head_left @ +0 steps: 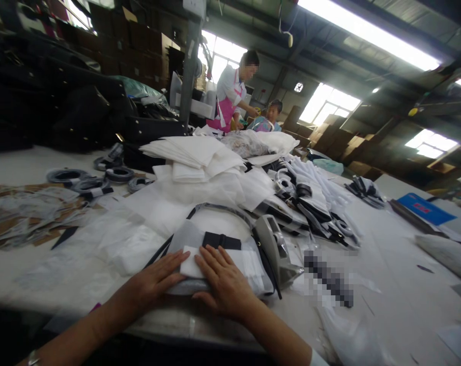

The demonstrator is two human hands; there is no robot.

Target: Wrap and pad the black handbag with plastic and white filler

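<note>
My left hand (156, 278) and my right hand (223, 278) both lie flat, fingers stretched out, on a folded white wrapped bundle (249, 264) near the front edge of the white table (398, 284). A black strap with a buckle piece (222, 240) shows on the bundle just beyond my fingertips, and a thin black cord (160, 250) runs off it to the left. A grey tape dispenser (276, 246) stands right beside my right hand.
Stacks of white sheets (194, 152) sit mid-table, a heap of wrapped black-and-white pieces (314, 201) to the right, coiled black straps (89, 180) and paper tags (20, 211) to the left. A blue box (425, 208) lies far right. Two people (234, 94) work at the far end.
</note>
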